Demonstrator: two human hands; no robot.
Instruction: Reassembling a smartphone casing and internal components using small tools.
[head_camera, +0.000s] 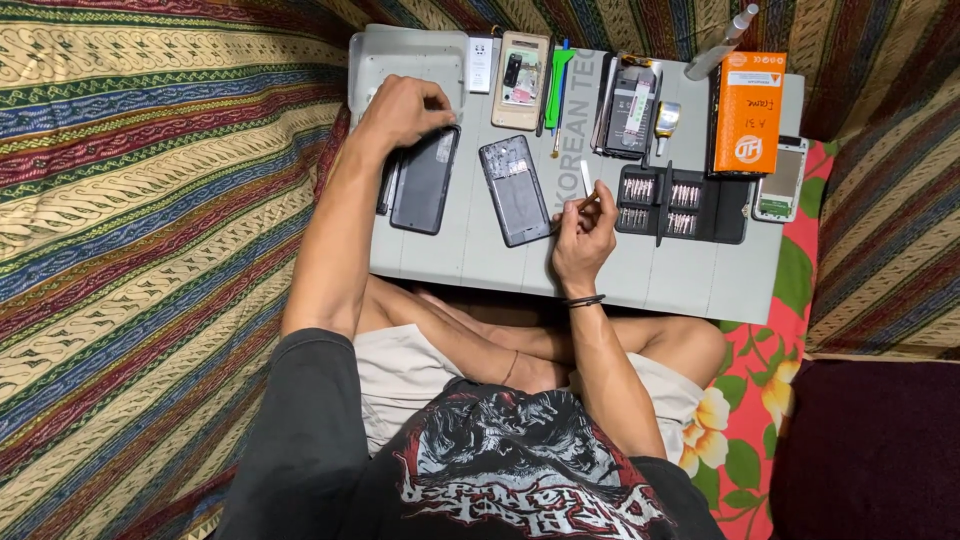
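Note:
An opened phone body (515, 190) lies face down on the grey work mat (680, 285), its insides showing. My right hand (583, 228) is just right of it, pinching a thin tool whose white tip points up. A dark phone back cover (425, 180) lies to the left. My left hand (402, 110) rests at that cover's top edge, fingers curled over something small I cannot make out, beside a grey tray (405, 55).
A black screwdriver bit case (683, 203) lies open right of my right hand. An orange box (749, 112), a white phone (781, 180), another dismantled phone (630, 110), a beige phone (520, 80) and green tools (556, 85) line the far edge. Patterned cloth surrounds the mat.

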